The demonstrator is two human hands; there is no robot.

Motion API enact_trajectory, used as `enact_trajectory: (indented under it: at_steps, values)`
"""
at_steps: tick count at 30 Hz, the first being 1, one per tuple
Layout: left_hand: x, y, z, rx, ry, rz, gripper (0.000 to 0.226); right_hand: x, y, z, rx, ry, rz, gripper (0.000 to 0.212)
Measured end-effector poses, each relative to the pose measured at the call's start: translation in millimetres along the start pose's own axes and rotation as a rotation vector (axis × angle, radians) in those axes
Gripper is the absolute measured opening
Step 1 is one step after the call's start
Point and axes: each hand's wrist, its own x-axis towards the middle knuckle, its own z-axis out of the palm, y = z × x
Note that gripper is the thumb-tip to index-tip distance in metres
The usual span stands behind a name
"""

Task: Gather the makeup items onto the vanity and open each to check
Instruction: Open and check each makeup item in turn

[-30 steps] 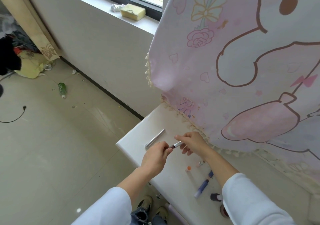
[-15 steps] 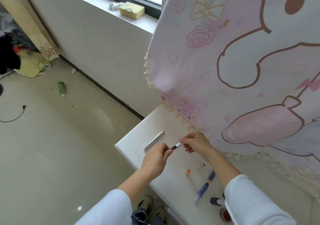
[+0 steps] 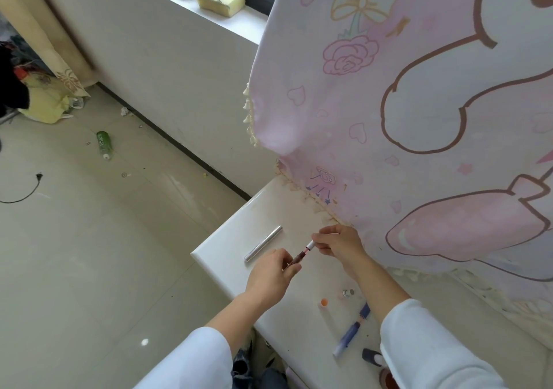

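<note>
Dark-red lip gloss tube (image 3: 298,257) pinched between left hand (image 3: 270,275) and right hand (image 3: 336,243), wrists angled inward.

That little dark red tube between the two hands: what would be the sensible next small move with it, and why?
Probably keep drawing the two ends apart. The left hand grips the dark red tube and the right hand pinches its white cap, with a thin pink neck showing between them, so it looks only partly open over the vanity.
</note>
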Motion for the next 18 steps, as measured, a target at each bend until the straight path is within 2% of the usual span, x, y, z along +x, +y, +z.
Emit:
enact_trajectory:
  at_steps: [4,13,18]
  values:
    - [8.8,-3.3,6.4,0.029,-0.014,-0.014,0.02,11.4,5.9,0.3,-0.066,0.074,0.009,0.022]
    - [26.6,-13.9,20.2,0.116,-0.12,-0.057,0.016,35.3,28.1,5.9,-0.244,0.141,0.075,0.014]
    - [31.3,-15.5,25.4,0.129,-0.119,-0.046,0.014,41.2,33.2,8.5,-0.318,0.139,0.071,0.014]
